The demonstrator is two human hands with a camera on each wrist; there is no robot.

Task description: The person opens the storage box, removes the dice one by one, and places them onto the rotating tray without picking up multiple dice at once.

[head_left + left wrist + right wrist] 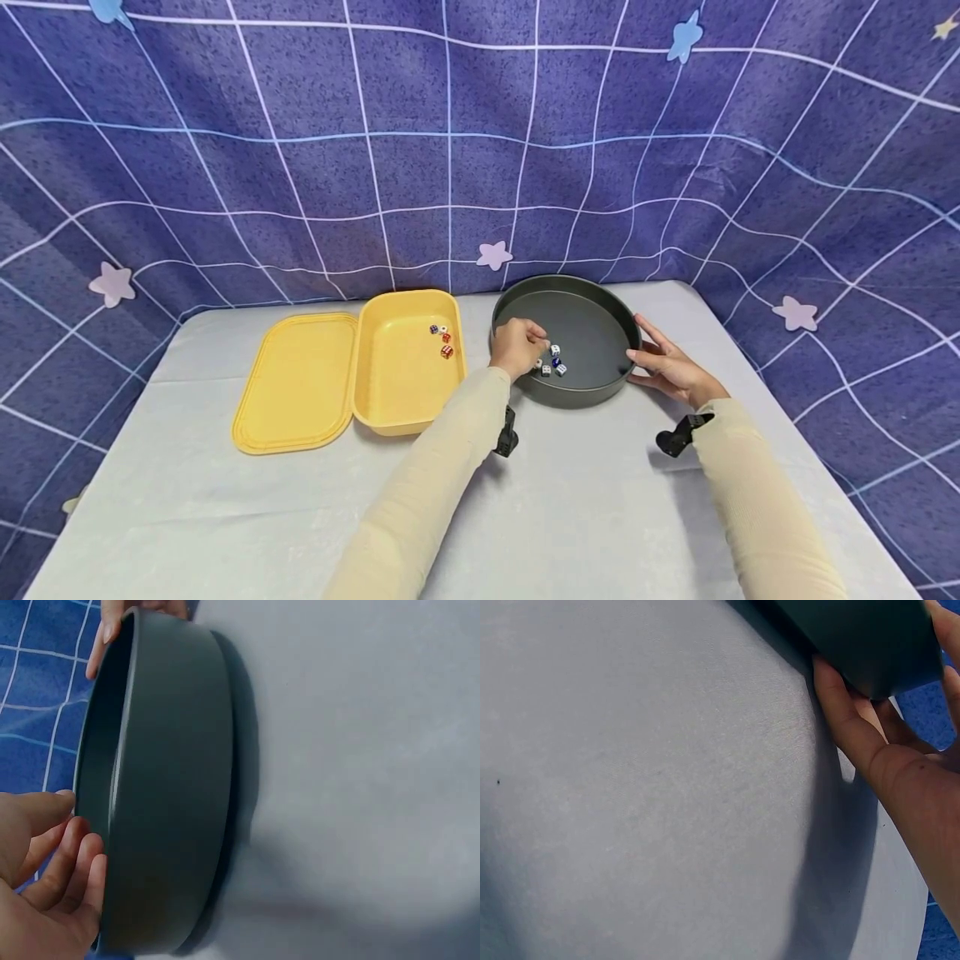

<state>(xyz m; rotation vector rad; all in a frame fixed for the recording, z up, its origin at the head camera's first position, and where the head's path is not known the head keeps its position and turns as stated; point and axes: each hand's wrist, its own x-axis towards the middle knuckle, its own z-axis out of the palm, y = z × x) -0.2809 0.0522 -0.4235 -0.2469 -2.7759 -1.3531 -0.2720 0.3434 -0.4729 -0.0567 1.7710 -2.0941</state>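
Observation:
A round dark grey pan [573,398] stands at the back right of the table. Several white dice [561,370] and a blue die [557,362] lie inside it, near its front left wall. Over that side of the rim reaches my left hand [516,346], thumb and fingertips drawn together in a pinch on a small white die, mostly covered by the fingers. In the left wrist view the pan's wall [172,772] fills the middle, and the die is hidden. My right hand [671,367] grips the pan's right side, thumb at the rim and fingers [840,705] low against the wall.
Left of the pan sits a yellow rectangular box [390,392] holding several small dice [447,352], red, blue and white. A yellow lid [296,392] lies flat beside it. A blue patterned curtain [405,167] hangs behind the pale tabletop [577,517].

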